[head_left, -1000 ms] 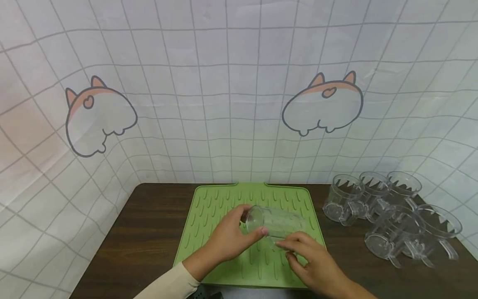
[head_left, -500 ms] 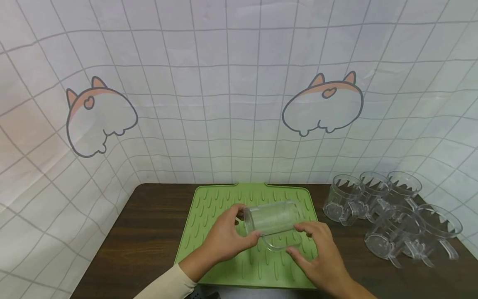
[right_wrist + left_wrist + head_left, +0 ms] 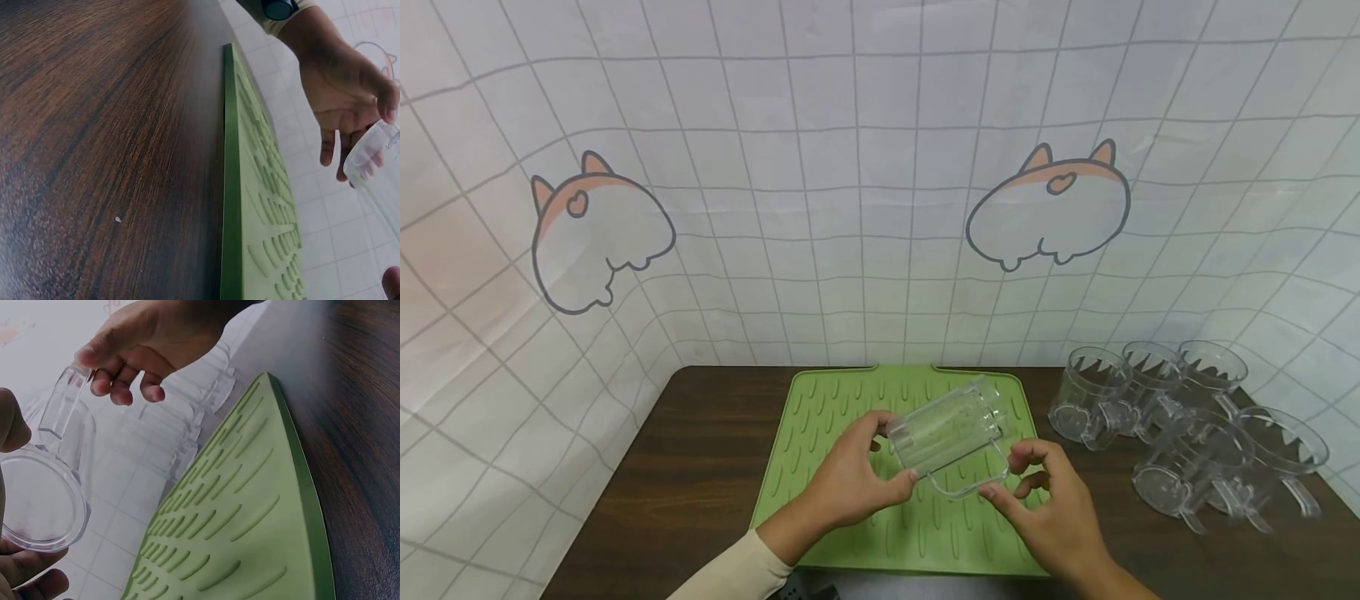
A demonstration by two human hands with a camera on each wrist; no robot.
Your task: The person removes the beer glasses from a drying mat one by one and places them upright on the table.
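Observation:
A clear plastic mug (image 3: 946,433) is held tilted over the green mat, its handle (image 3: 958,493) toward the person. My left hand (image 3: 857,475) grips the mug's left end between thumb and fingers. At the handle's outer corner my right hand (image 3: 1048,512) pinches with thumb and index finger, the other fingers curled loosely. In the left wrist view the mug's round end (image 3: 40,503) faces the camera, and the right thumb lies on the handle (image 3: 61,403). Part of the mug (image 3: 378,169) also shows in the right wrist view, with the left hand (image 3: 344,94) around its end.
The ridged green mat (image 3: 812,442) lies on a dark wooden table (image 3: 677,467). Several similar clear mugs (image 3: 1078,400) stand upright, grouped at the table's right. A white grid-patterned curtain (image 3: 850,208) hangs behind and at both sides.
The mug has tilted, its right end rising toward the back. Its handle has come into clear view. The right hand has shifted right, from the mug's underside to the handle's outer corner.

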